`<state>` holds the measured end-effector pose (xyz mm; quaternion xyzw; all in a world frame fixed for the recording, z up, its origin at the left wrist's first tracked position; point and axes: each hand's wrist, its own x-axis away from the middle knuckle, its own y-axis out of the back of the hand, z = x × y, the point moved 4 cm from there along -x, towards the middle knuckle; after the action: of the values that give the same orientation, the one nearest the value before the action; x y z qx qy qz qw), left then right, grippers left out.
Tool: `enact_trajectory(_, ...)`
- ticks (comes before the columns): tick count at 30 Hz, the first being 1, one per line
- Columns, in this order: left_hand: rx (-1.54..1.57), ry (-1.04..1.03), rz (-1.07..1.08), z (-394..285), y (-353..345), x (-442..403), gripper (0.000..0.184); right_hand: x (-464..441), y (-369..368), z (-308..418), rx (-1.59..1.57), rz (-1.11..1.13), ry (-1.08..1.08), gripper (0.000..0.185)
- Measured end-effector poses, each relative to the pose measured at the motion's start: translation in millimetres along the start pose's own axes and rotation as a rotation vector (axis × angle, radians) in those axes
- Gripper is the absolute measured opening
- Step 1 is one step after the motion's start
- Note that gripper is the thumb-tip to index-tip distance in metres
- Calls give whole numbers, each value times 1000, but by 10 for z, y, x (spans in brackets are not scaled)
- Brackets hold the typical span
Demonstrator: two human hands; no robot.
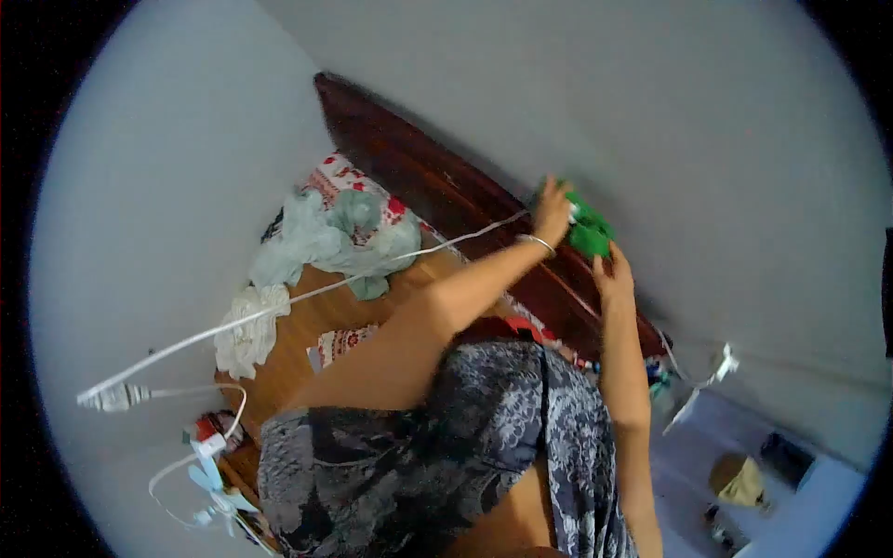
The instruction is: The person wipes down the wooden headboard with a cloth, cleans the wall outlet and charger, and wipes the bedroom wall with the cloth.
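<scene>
A bright green cloth (588, 229) is held between my two hands, over the top edge of a dark red-brown wooden headboard (446, 177). My left hand (552, 212), with a bangle at its wrist, grips the cloth's upper left end. At its lower right end, my right hand (612, 272) has its fingers pinched on the cloth. A small white patch shows on the green near my left hand. Behind the cloth is the plain grey wall (688, 186).
A white cord (353, 277) stretches across the view from lower left to the headboard. Pale green fabric (326, 232) and a cream cloth (251, 325) lie on the bed at left. At lower right, a beige item (738, 479) sits by a dark box (787, 459).
</scene>
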<state>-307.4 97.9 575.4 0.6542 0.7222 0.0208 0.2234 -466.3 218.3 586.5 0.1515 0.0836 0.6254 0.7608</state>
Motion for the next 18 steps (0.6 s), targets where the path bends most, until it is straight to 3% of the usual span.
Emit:
enact_trajectory(1, 578, 503, 132, 50, -143, 106, 25, -48, 53, 151, 107, 39, 140, 38)
enact_trajectory(2, 546, 575, 156, -224, -101, 147, 29, -51, 63, 408, -424, 46, -92, 38)
enact_trajectory(3, 827, 739, 200, -544, -81, 228, 29, -36, 73, 690, -963, -71, -312, 38)
enact_trajectory(5, 1085, 674, 433, -1117, 35, 355, 35, 86, 390, 1323, -426, -88, 18, 31)
enact_trajectory(7, 1082, 446, 619, -1409, -36, 478, 44, 242, 719, 1897, 96, -140, 330, 30)
enact_trajectory(8, 1059, 623, 691, -1829, 125, 541, 40, 386, 822, 2154, 286, -182, 440, 31)
enact_trajectory(9, 1147, 655, 777, -2028, 143, 537, 38, 418, 898, 2275, 280, -189, 463, 31)
enact_trajectory(11, 1292, 719, 846, -2318, 140, 483, 35, 479, 983, 2520, 706, -315, 703, 40)
enact_trajectory(12, 1346, 744, 824, -2435, 158, 413, 34, 515, 992, 2629, 706, -334, 721, 40)
enact_trajectory(14, 1404, 665, 847, -2703, 211, 422, 35, 757, 1085, 2652, 353, -429, 664, 55)
enact_trajectory(15, 1272, 540, 792, -2870, 231, 362, 36, 765, 1144, 2490, 361, -373, 648, 71)
enact_trajectory(16, 1138, 416, 731, -2974, 275, 298, 39, 787, 1114, 2399, 359, -382, 662, 71)
enact_trajectory(17, 1052, 271, 732, -3053, 206, 324, 44, 859, 1123, 2294, 187, -398, 635, 78)
enact_trajectory(18, 1045, 257, 738, -3109, 122, 365, 44, 926, 1136, 2232, 16, -411, 606, 86)
